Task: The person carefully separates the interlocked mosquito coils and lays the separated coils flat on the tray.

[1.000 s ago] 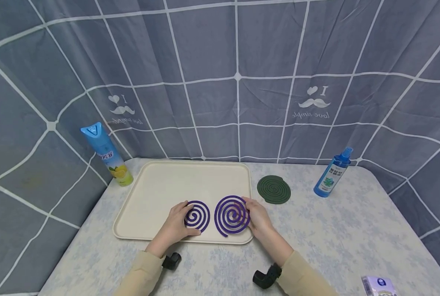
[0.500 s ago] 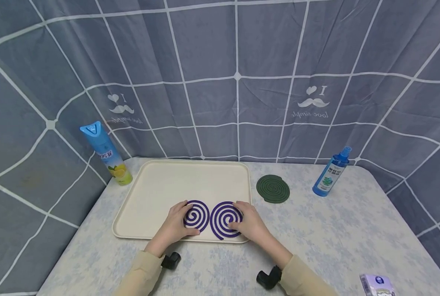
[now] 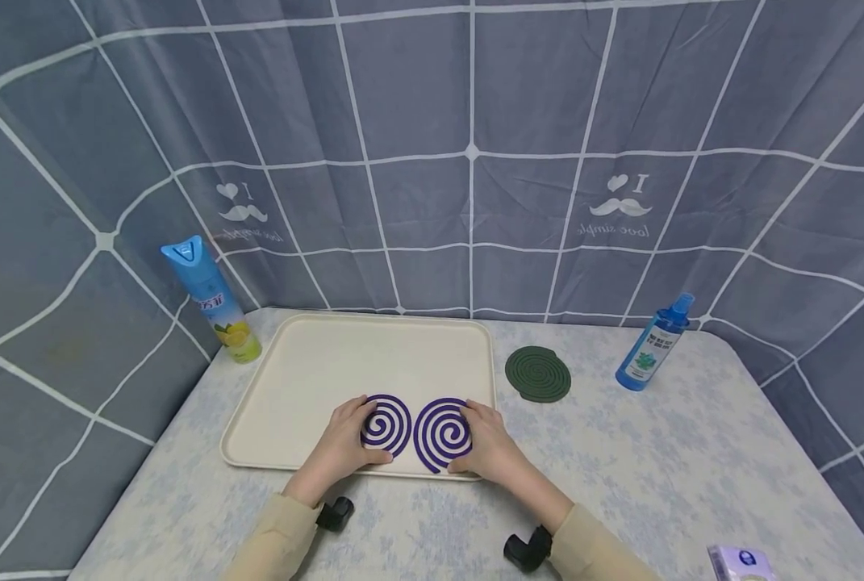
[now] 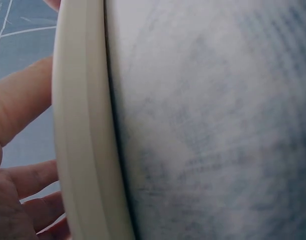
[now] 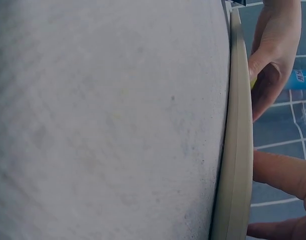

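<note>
Two purple spiral mosquito coils lie side by side on the near right part of a cream tray (image 3: 373,351). My left hand (image 3: 340,444) holds the left coil (image 3: 381,424), thumb at its near edge and fingers at its far edge. Around the outer side of the right coil (image 3: 451,434), my right hand (image 3: 491,446) has its thumb and fingers at the edge in the same way. In the left wrist view the tray rim (image 4: 82,120) hides the coils; fingers show behind it. The right wrist view likewise shows both hands beyond the rim (image 5: 238,130), with no coil visible.
A green mosquito coil (image 3: 538,374) lies on the table right of the tray. A spray can (image 3: 214,303) stands at the far left, a blue spray bottle (image 3: 652,347) at the right. A purple pack (image 3: 740,563) sits near the front right. A grey curtain hangs behind.
My right hand has brought the right coil leftward and down onto the tray beside the left coil, and its thumb has shifted to the near edge. The left hand has stayed put.
</note>
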### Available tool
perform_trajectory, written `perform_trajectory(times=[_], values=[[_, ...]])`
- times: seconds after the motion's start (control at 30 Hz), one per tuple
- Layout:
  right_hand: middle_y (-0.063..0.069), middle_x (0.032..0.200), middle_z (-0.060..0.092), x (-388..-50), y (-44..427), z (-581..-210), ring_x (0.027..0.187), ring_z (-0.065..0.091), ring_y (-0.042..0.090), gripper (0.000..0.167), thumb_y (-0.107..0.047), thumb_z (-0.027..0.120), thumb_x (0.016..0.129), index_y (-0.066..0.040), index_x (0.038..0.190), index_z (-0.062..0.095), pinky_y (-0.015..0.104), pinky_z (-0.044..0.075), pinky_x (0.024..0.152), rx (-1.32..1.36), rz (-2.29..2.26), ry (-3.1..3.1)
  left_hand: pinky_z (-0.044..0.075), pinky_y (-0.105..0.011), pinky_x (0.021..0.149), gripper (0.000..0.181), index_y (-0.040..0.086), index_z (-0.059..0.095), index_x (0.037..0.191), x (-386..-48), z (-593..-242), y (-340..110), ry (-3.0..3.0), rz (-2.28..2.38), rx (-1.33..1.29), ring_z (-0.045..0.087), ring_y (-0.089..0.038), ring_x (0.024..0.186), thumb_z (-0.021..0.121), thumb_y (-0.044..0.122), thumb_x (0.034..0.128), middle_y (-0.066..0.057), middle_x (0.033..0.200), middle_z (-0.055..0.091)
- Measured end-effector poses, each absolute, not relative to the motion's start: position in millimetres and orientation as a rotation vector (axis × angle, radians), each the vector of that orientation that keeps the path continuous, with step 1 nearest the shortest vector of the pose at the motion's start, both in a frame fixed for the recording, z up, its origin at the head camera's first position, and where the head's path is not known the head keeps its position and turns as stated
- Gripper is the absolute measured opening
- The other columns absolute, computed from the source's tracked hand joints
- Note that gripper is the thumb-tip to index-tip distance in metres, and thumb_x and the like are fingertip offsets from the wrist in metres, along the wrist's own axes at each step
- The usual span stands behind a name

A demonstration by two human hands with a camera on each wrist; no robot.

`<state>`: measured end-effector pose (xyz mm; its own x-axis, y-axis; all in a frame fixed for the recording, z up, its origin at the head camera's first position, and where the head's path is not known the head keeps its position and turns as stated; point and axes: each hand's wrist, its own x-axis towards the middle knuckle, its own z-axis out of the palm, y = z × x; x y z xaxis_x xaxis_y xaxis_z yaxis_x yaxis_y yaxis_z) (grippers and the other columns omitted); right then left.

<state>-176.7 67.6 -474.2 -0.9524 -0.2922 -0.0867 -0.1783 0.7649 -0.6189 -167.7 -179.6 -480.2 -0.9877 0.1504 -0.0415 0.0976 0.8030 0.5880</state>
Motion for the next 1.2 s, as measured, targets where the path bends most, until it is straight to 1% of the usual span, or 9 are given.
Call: perform_trajectory(times=[0.17, 0.27, 0.43, 0.53, 0.7, 0.8, 0.9, 1.03, 1.2], values=[[0.027, 0.15, 0.038, -180.1, 68.9, -470.5, 0.14, 0.03, 0.046, 0.092, -0.016, 0.092, 0.066, 0.009, 0.141, 0.044, 0.06, 0.037, 0.11, -0.385, -0.981, 2.765, 0.032, -0.061, 0.113, 0.089, -0.007, 0.046, 0.14, -170.9, -477.5, -178.8, 2.916, 0.93, 0.206, 0.029, -0.046, 0.141, 0.089, 0.026, 0.0709, -0.028, 0.151, 0.036], [0.026, 0.15, 0.038, -181.3, 71.3, -469.2, 0.14, 0.031, 0.046, 0.087, -0.013, 0.09, 0.068, 0.006, 0.14, 0.046, 0.062, 0.036, 0.11, -0.389, -1.072, 2.737, 0.031, -0.062, 0.113, 0.088, -0.006, 0.045, 0.141, -170.1, -475.7, -178.3, 2.923, 0.924, 0.204, 0.027, -0.047, 0.142, 0.088, 0.027, 0.0725, -0.03, 0.151, 0.035], [0.022, 0.149, 0.044, -192.3, 88.8, -460.5, 0.138, 0.038, 0.046, 0.071, -0.015, 0.084, 0.076, -0.001, 0.138, 0.053, 0.061, 0.036, 0.111, -0.299, -1.288, 2.709, 0.027, -0.067, 0.112, 0.079, -0.003, 0.043, 0.144, -171.6, -461.3, -174.3, 2.968, 0.943, 0.224, 0.019, -0.049, 0.146, 0.081, 0.028, 0.0816, -0.03, 0.153, 0.032], [0.022, 0.147, 0.047, -209.3, 111.8, -451.1, 0.136, 0.041, 0.046, 0.062, -0.017, 0.079, 0.082, -0.003, 0.137, 0.054, 0.058, 0.037, 0.111, -0.194, -1.396, 2.69, 0.028, -0.066, 0.113, 0.07, -0.001, 0.044, 0.144, -180.8, -446.4, -163.9, 3.015, 0.971, 0.272, 0.021, -0.048, 0.145, 0.075, 0.027, 0.0879, -0.029, 0.152, 0.035], [0.024, 0.152, 0.04, -240.2, 160.3, -438.4, 0.141, 0.035, 0.044, 0.062, -0.025, 0.07, 0.092, -0.004, 0.145, 0.045, 0.059, 0.036, 0.112, -0.045, -1.446, 2.661, 0.033, -0.057, 0.114, 0.055, 0.002, 0.052, 0.14, -208.1, -427.3, -123.5, 3.02, 1.126, 0.411, 0.036, -0.043, 0.139, 0.07, 0.025, 0.0925, -0.023, 0.146, 0.047], [0.023, 0.155, 0.034, -256.1, 184.4, -436.0, 0.143, 0.03, 0.043, 0.066, -0.03, 0.067, 0.094, -0.005, 0.148, 0.039, 0.06, 0.033, 0.113, 0.033, -1.414, 2.681, 0.038, -0.051, 0.113, 0.046, 0.003, 0.058, 0.133, -229.5, -423.6, -87.9, 2.993, 1.293, 0.511, 0.047, -0.038, 0.133, 0.069, 0.023, 0.0928, -0.019, 0.138, 0.057], [0.025, 0.156, 0.031, -269.0, 200.2, -438.4, 0.144, 0.027, 0.043, 0.068, -0.031, 0.065, 0.095, -0.002, 0.149, 0.036, 0.06, 0.032, 0.114, 0.077, -1.396, 2.706, 0.042, -0.047, 0.109, 0.04, 0.003, 0.062, 0.128, -249.2, -426.0, -51.3, 2.956, 1.405, 0.56, 0.054, -0.035, 0.126, 0.069, 0.022, 0.0927, -0.016, 0.13, 0.063], [0.029, 0.154, 0.031, -280.3, 209.6, -448.1, 0.142, 0.028, 0.046, 0.069, -0.031, 0.065, 0.095, 0.003, 0.148, 0.036, 0.061, 0.033, 0.113, 0.117, -1.346, 2.731, 0.044, -0.046, 0.108, 0.042, 0.005, 0.061, 0.129, -265.2, -437.3, -13.8, 2.879, 1.396, 0.47, 0.054, -0.034, 0.126, 0.068, 0.024, 0.0929, -0.015, 0.132, 0.062], [0.035, 0.148, 0.036, -288.0, 211.9, -464.2, 0.136, 0.035, 0.051, 0.075, -0.033, 0.068, 0.092, 0.011, 0.144, 0.038, 0.062, 0.037, 0.109, 0.124, -1.164, 2.795, 0.046, -0.047, 0.105, 0.051, 0.006, 0.059, 0.133, -274.8, -456.4, 10.3, 2.869, 1.206, 0.318, 0.05, -0.036, 0.128, 0.073, 0.03, 0.0898, -0.015, 0.134, 0.06]])
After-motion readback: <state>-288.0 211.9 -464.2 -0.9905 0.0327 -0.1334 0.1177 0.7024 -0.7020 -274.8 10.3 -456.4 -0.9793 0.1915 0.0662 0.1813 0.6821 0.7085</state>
